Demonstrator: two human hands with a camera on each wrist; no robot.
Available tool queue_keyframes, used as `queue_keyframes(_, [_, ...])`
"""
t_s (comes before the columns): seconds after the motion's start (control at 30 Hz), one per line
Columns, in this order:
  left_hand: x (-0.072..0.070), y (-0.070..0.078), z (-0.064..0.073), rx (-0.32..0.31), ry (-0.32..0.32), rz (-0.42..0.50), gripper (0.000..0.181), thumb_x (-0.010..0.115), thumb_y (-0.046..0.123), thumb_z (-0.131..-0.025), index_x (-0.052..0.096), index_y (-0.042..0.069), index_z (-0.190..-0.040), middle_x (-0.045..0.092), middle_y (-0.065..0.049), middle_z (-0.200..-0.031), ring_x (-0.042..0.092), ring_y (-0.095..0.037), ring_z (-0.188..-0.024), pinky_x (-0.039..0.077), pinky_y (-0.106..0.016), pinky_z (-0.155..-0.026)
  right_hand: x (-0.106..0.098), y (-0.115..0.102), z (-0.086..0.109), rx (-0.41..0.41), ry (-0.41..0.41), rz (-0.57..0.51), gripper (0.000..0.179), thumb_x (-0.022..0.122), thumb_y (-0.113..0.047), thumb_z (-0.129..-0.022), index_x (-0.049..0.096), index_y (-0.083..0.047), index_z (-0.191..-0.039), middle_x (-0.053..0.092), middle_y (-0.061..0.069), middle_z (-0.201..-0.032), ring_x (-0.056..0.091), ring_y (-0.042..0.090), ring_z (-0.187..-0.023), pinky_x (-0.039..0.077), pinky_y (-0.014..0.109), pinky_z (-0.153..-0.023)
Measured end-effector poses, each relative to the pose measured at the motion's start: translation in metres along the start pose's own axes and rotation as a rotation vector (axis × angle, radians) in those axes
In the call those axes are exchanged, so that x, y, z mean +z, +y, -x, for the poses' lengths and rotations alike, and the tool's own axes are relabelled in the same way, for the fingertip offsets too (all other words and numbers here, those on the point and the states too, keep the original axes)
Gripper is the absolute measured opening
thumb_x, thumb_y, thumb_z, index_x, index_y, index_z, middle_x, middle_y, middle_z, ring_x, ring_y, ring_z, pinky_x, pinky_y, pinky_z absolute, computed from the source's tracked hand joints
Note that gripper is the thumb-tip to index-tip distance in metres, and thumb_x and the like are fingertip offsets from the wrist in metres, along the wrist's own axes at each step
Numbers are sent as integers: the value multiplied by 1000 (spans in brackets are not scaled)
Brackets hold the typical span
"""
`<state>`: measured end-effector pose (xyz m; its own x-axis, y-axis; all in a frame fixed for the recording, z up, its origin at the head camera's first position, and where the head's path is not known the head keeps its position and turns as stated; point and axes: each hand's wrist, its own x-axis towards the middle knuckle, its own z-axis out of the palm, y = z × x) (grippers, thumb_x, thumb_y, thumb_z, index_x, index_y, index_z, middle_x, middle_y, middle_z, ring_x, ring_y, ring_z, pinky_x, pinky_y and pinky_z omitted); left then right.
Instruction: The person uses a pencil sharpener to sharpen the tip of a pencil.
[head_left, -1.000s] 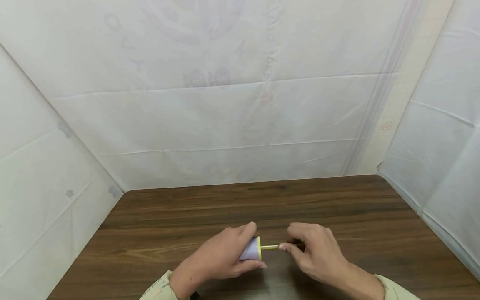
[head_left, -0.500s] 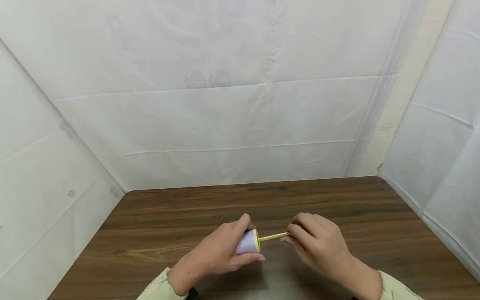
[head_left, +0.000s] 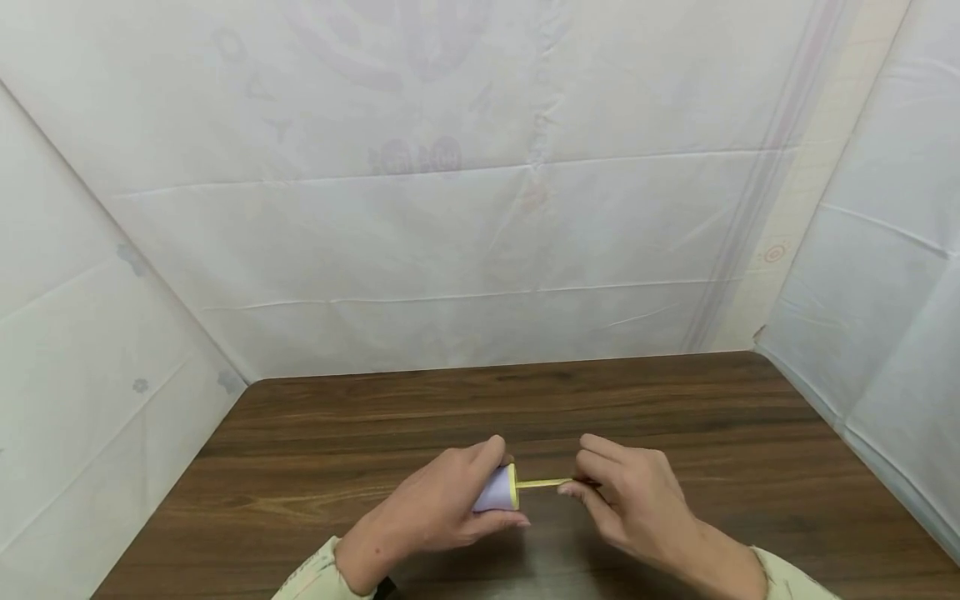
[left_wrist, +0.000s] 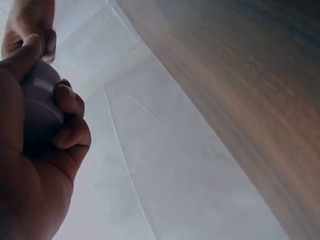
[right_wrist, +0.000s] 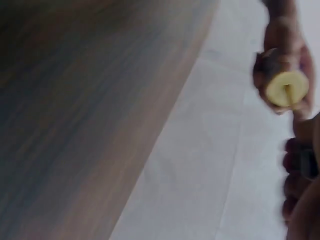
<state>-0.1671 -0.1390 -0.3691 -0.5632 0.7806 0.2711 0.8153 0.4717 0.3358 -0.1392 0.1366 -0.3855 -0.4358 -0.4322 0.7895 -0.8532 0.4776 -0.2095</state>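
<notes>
Near the table's front, my left hand grips a lavender cylinder, fingers and thumb wrapped round it. Its yellow end faces right; the right wrist view shows this as a round yellow face with a small dark opening. From there a thin yellow stick runs across to my right hand. Thumb and curled fingers of that hand pinch the stick's far end, which they mostly hide. Inside the right hand, a dark block-like part shows, too blurred to identify. In the left wrist view the cylinder lies deep in the palm.
A dark wood-grain table lies under both hands. Pale printed cloth hangs behind it, with more cloth along the left and right sides.
The stick tilted up to the right half a second ago and is nearly level now. My right hand rose, shifted its fingers, then came back down with thumb on the stick. The left hand keeps its grip.
</notes>
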Motion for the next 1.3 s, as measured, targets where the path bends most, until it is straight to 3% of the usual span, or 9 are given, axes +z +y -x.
queue_keyframes(0.13, [2,-1,-1,65,-3,-114,49,73,53,-98,46,15,-112,54,11,-92,49,3,-70,41,-10,-61,-6,-2,4,398,-212,-229,38,80,-30,-96,52,-28,-71,47,-19,-71,39,-6,-59,39,18,-49])
queue_keyframes(0.23, [3,-2,-2,52,-1,-119,50,73,54,-97,47,15,-113,54,11,-92,50,3,-71,41,-11,-62,-8,-1,3,424,-250,-196,35,87,-21,-90,56,-30,-75,50,-18,-73,42,-3,-60,41,21,-50])
queue_keyframes(0.47, [0,-4,-2,-70,23,28,49,72,57,-96,46,19,-110,56,12,-92,55,1,-71,47,-17,-61,-4,5,-5,-54,-59,115,9,77,-21,-100,70,-15,-98,59,-7,-93,50,0,-67,45,14,-59])
queue_keyframes(0.7, [-1,-2,0,-82,28,140,47,74,54,-96,46,20,-111,59,11,-93,57,0,-72,50,-18,-61,-1,5,-22,-532,279,371,38,55,-8,-111,70,-3,-77,56,2,-74,40,6,-56,30,13,-49])
queue_keyframes(0.8, [-1,-1,-1,-55,19,99,47,73,55,-97,46,19,-111,57,12,-92,56,1,-71,48,-16,-60,2,3,-15,-429,226,299,37,56,-15,-111,65,-8,-76,49,-3,-75,32,0,-55,27,9,-48])
queue_keyframes(1.0, [3,-1,-5,76,12,-129,48,74,52,-97,46,15,-110,52,11,-89,48,2,-70,40,-12,-61,-5,-4,4,341,-190,-193,39,84,-13,-91,53,-26,-74,48,-15,-75,43,-3,-62,42,18,-53])
queue_keyframes(1.07, [5,-1,-6,98,12,-157,48,75,50,-97,46,15,-109,52,11,-90,47,2,-70,40,-12,-62,-9,-5,3,457,-253,-228,39,86,-11,-89,54,-29,-75,50,-17,-75,46,-1,-64,44,23,-54])
queue_keyframes(1.17, [6,-2,-5,57,17,-119,49,75,53,-97,47,15,-112,54,11,-91,50,2,-72,42,-12,-62,-9,-4,2,365,-238,-125,34,87,-15,-88,58,-29,-80,49,-18,-79,45,-3,-62,43,20,-54])
queue_keyframes(1.3, [6,-4,-2,-27,32,-6,50,73,56,-96,46,17,-112,56,12,-93,54,1,-72,46,-14,-61,-4,0,-4,27,-92,107,13,77,-22,-100,66,-20,-93,54,-11,-89,45,-3,-63,42,14,-55])
